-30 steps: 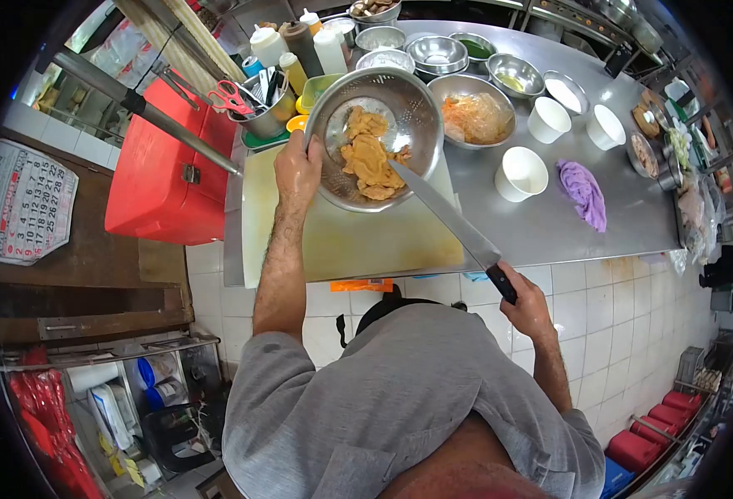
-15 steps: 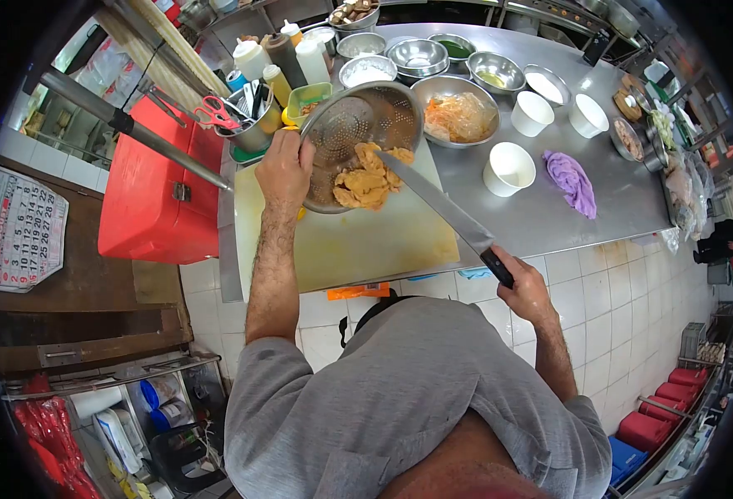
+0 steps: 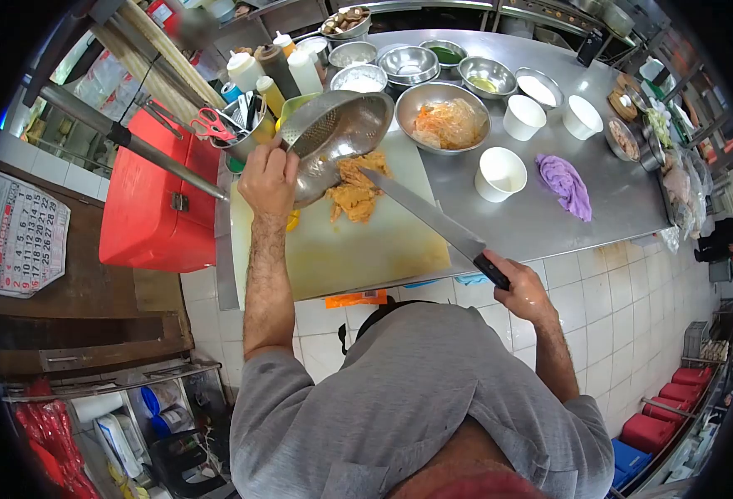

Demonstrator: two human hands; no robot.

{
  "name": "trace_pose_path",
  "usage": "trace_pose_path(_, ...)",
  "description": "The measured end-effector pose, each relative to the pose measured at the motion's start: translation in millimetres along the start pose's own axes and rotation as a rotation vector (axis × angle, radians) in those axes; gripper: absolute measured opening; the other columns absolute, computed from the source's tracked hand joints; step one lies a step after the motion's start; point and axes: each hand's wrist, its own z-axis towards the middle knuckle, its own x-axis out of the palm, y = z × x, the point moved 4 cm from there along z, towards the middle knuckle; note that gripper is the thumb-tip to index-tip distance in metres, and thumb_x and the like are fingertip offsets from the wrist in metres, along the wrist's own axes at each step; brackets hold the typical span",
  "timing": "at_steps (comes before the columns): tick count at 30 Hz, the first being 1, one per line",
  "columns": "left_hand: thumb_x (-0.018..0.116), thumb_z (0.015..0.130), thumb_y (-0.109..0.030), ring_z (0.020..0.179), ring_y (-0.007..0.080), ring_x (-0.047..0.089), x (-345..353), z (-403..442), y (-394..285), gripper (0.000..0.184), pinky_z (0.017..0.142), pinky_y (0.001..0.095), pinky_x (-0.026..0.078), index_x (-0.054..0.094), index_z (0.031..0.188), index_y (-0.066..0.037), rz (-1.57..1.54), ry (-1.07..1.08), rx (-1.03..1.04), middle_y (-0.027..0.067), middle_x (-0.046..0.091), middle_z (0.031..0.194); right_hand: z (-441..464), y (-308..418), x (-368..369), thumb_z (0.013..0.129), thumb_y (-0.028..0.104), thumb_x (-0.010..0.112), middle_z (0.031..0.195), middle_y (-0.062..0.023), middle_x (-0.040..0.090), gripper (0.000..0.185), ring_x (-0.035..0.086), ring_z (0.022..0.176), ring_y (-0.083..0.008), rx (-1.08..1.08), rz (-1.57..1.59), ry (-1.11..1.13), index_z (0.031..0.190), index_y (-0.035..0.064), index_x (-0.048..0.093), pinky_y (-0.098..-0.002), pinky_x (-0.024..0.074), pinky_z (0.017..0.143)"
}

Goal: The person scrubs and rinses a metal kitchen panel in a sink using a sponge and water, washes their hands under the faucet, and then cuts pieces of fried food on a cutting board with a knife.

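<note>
My left hand [image 3: 268, 179] grips the rim of a metal colander [image 3: 345, 125], which is tipped steeply on its side over the cutting board [image 3: 366, 262]. Orange-brown, battered-looking food pieces [image 3: 356, 195] lie in a heap at the colander's lower edge, on the board. A large knife [image 3: 433, 218] is in my right hand [image 3: 523, 289], fingers wrapped round its black handle. Its blade points up and left, and the tip touches or overlaps the food heap. The heap's far side is partly hidden by the colander.
A metal bowl of shredded orange and pale food [image 3: 445, 123] stands right of the colander. Beyond are white tubs [image 3: 501, 175], a purple cloth [image 3: 563, 187], and several metal bowls [image 3: 408, 65]. Left are a utensil pot with red scissors [image 3: 213, 125] and a red cooler box [image 3: 162, 195].
My left hand has tilted the colander further onto its side and moved slightly left. The food pieces, inside it before, now rest on the board. The knife shifted slightly left.
</note>
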Motion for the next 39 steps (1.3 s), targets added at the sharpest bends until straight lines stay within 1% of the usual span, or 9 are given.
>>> trace_pose_path(3, 0.068, 0.07, -0.009, 0.071, 0.0231, 0.06, -2.3, 1.8, 10.8, 0.014, 0.059, 0.0346, 0.049, 0.054, 0.07, -0.006, 0.039, -0.068, -0.01, 0.0033, 0.062, 0.085, 3.6, -0.3, -6.0, 0.064, -0.002, 0.059, 0.1, -0.0159, 0.061, 0.069, 0.06, 0.084, -0.0342, 0.031, 0.004, 0.023, 0.13, 0.0159, 0.045, -0.039, 0.0487, 0.072)
trace_pose_path(5, 0.067, 0.071, -0.009, 0.071, 0.0237, 0.06, -0.9, 0.2, 23.4, 0.013, 0.059, 0.0348, 0.049, 0.054, 0.071, -0.006, 0.028, -0.112, -0.043, 0.004, 0.062, 0.086, 16.2, -0.1, -7.1, 0.064, -0.002, 0.058, 0.102, -0.0176, 0.061, 0.069, 0.061, 0.084, -0.0339, -0.019, 0.026, -0.078, 0.129, 0.0152, 0.045, -0.039, 0.0485, 0.073)
trace_pose_path(10, 0.064, 0.075, -0.008, 0.071, 0.0264, 0.06, -4.0, -1.8, 50.3, 0.008, 0.059, 0.0359, 0.048, 0.056, 0.074, -0.005, 0.009, -0.137, -0.208, 0.0069, 0.062, 0.083, 40.7, -5.4, 11.1, 0.064, -0.002, 0.058, 0.103, -0.0189, 0.06, 0.069, 0.06, 0.086, -0.0338, -0.034, 0.131, -0.072, 0.13, 0.0136, 0.045, -0.0385, 0.0481, 0.075)
trace_pose_path(17, 0.063, 0.077, -0.004, 0.068, 0.0257, 0.059, -23.8, 3.8, 62.4, 0.007, 0.058, 0.036, 0.047, 0.057, 0.074, -0.002, -0.054, -0.177, -0.336, 0.0092, 0.062, 0.08, 22.8, 3.1, 5.6, 0.063, -0.002, 0.059, 0.1, -0.0167, 0.061, 0.069, 0.06, 0.086, -0.0333, -0.003, 0.024, 0.095, 0.129, 0.0132, 0.045, -0.0383, 0.0475, 0.074)
trace_pose_path(23, 0.064, 0.075, -0.002, 0.067, 0.0247, 0.06, -22.6, 18.4, 35.3, 0.009, 0.058, 0.0346, 0.047, 0.056, 0.072, -0.001, -0.163, -0.185, -0.199, 0.0096, 0.063, 0.08, 21.5, 20.2, -13.6, 0.063, -0.002, 0.059, 0.101, -0.0164, 0.061, 0.07, 0.06, 0.085, -0.0332, -0.064, 0.132, -0.023, 0.13, 0.0127, 0.045, -0.0393, 0.0474, 0.073)
trace_pose_path(25, 0.064, 0.075, -0.002, 0.066, 0.025, 0.06, -20.0, 24.0, 23.8, 0.01, 0.058, 0.0339, 0.047, 0.055, 0.071, -0.001, -0.189, -0.156, -0.223, 0.0097, 0.063, 0.079, 30.0, 24.2, -17.4, 0.063, -0.002, 0.059, 0.102, -0.0167, 0.061, 0.07, 0.06, 0.085, -0.033, -0.084, 0.125, -0.062, 0.13, 0.0125, 0.045, -0.0395, 0.0475, 0.074)
trace_pose_path(30, 0.066, 0.074, -0.003, 0.066, 0.0255, 0.06, -10.2, 29.9, 12.9, 0.011, 0.057, 0.0337, 0.047, 0.055, 0.07, -0.002, -0.269, -0.136, -0.154, 0.0095, 0.063, 0.078, 36.8, 20.6, -13.0, 0.063, -0.002, 0.06, 0.105, -0.0169, 0.061, 0.071, 0.06, 0.088, -0.0335, -0.064, -0.051, -0.026, 0.13, 0.0134, 0.045, -0.0393, 0.0488, 0.077)
trace_pose_path(37, 0.064, 0.075, -0.003, 0.068, 0.0246, 0.061, -6.7, 30.5, 26.8, 0.013, 0.058, 0.0334, 0.047, 0.053, 0.069, -0.001, -0.21, -0.142, -0.183, 0.0105, 0.064, 0.079, 1.5, 6.5, -9.9, 0.062, -0.002, 0.061, 0.105, -0.016, 0.061, 0.071, 0.06, 0.092, -0.0322, 0.067, -0.002, 0.12, 0.13, 0.014, 0.046, -0.0389, 0.0484, 0.08)
trace_pose_path(39, 0.063, 0.076, -0.006, 0.062, 0.0247, 0.056, 1.6, 26.6, 43.5, 0.017, 0.056, 0.0344, 0.044, 0.051, 0.066, 0.0, -0.224, -0.188, -0.195, 0.0107, 0.059, 0.071, -8.9, -1.2, -5.1, 0.062, -0.002, 0.06, 0.107, -0.0148, 0.061, 0.071, 0.06, 0.094, -0.0315, 0.072, -0.008, 0.17, 0.129, 0.0142, 0.046, -0.0378, 0.0484, 0.081)
